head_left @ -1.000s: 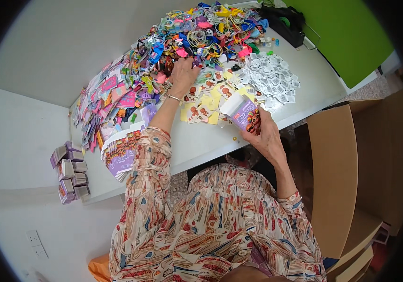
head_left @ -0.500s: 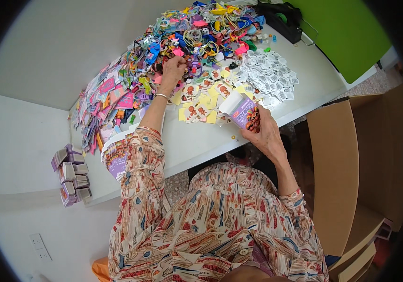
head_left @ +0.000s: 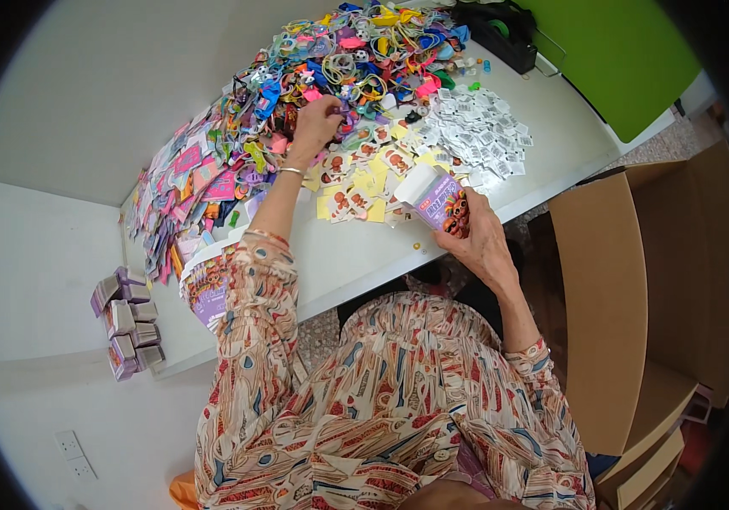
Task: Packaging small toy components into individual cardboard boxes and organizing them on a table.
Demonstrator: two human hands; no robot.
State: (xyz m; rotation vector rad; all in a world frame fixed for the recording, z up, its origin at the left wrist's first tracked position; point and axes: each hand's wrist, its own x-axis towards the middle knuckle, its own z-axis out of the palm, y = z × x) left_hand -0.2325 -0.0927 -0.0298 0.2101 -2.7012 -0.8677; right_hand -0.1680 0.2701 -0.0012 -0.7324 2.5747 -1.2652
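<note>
Two hands at work over a crowded desk (head_left: 381, 255).
Head view: left hand (head_left: 317, 127) curled into the heap of coloured trinkets (head_left: 356, 51), pinching one; right hand (head_left: 479, 242) grips small purple box (head_left: 441, 200) near the desk edge. Advisable: hold box mouth steady, upward.

Patterned long sleeves (head_left: 254, 280), wrist bangle (head_left: 291, 171)

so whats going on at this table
A person sits at a white table. The right hand holds a small purple cardboard box with its flap open. The left hand reaches into a heap of colourful plastic trinkets. Yellow picture cards and white paper slips lie between them.
</note>
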